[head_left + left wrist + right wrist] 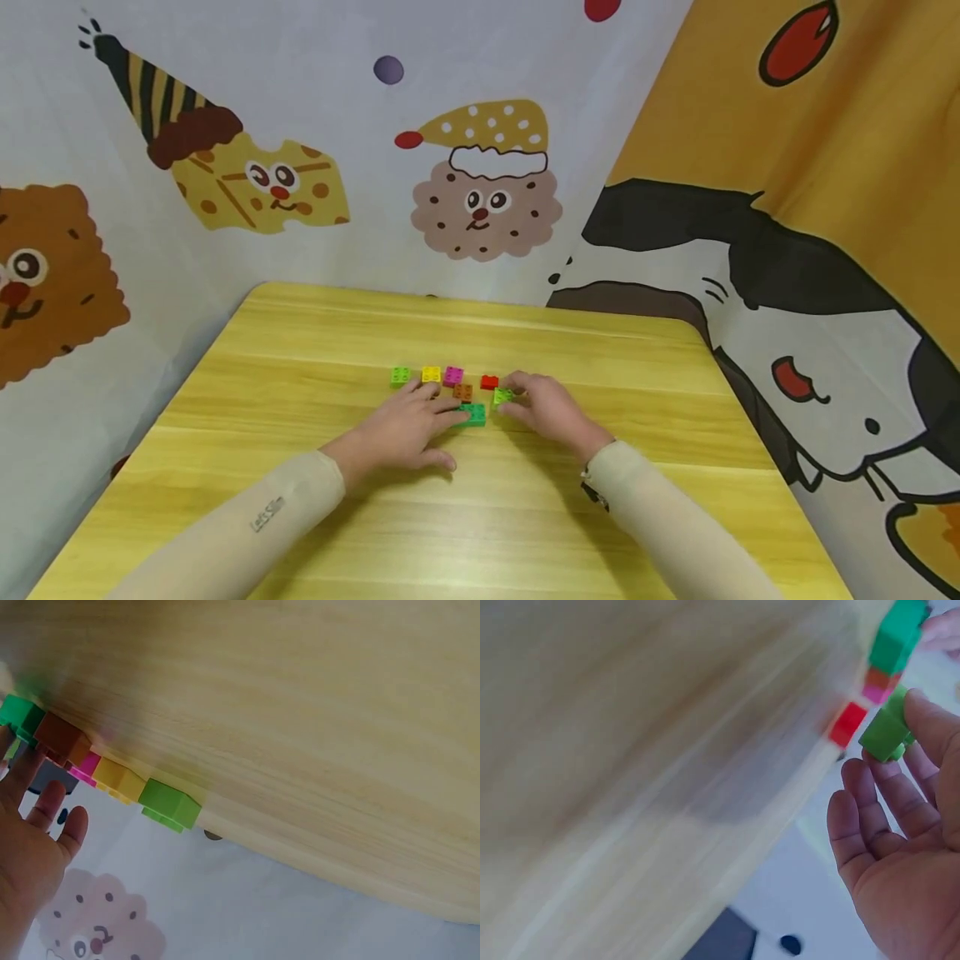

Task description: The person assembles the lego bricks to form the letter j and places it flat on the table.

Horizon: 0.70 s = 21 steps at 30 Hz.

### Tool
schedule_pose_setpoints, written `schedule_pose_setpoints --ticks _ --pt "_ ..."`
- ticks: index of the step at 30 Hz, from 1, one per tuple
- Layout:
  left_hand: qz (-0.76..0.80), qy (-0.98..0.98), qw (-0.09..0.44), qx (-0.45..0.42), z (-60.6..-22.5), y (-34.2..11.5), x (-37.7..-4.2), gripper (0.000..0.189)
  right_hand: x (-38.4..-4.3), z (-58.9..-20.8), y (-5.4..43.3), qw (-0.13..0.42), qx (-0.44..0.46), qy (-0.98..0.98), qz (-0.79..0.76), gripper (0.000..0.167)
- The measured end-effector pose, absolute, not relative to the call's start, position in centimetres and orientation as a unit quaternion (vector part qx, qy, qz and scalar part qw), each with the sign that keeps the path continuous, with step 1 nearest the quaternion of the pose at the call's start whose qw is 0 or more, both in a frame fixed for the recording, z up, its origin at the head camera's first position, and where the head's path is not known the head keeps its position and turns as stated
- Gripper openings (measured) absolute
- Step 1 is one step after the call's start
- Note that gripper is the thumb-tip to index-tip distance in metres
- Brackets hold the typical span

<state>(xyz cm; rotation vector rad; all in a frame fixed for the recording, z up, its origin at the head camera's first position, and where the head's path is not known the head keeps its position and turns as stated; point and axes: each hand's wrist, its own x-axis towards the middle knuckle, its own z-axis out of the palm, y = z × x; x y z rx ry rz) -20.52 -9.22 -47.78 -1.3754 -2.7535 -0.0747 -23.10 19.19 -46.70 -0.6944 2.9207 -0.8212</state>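
Observation:
My right hand (551, 408) pinches a lime-green toy brick (886, 735) between thumb and fingers, close to the tabletop. A red brick (490, 382) lies just beyond it. My left hand (405, 423) reaches over the other bricks with its fingers extended. One fingertip touches the longer green brick (474, 414), and another finger is close to the brown brick (62, 739). Behind these stand a magenta brick (453, 376), a yellow brick (431, 374) and a second lime-green brick (401, 377). The left fingers partly cover the green brick.
The wooden table (420, 533) has rounded far corners. Behind and beside it hangs a cloth (315, 100) printed with cartoon food and an animal face.

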Motion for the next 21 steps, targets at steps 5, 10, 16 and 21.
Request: schedule_pose_setpoints --ticks 5,10,16,21 --pt "-0.024 -0.889 0.049 -0.454 -48.0 -9.4 -20.5 0.083 -22.7 -46.5 17.7 0.025 -0.27 0.924 -0.269 0.033" --pt "-0.024 -0.887 0.059 -0.458 -48.2 -9.5 -20.6 0.083 -22.5 -46.7 17.2 0.028 -0.282 0.923 -0.261 0.032" --pt "-0.024 -0.888 0.056 -0.456 -48.2 -9.4 -20.5 0.084 -22.4 -46.7 17.0 0.047 -0.283 0.918 -0.275 0.033" --pt "-0.028 -0.888 0.051 -0.457 -48.1 -9.5 -20.3 0.085 -22.4 -46.9 17.1 0.074 -0.263 0.911 -0.308 0.033"
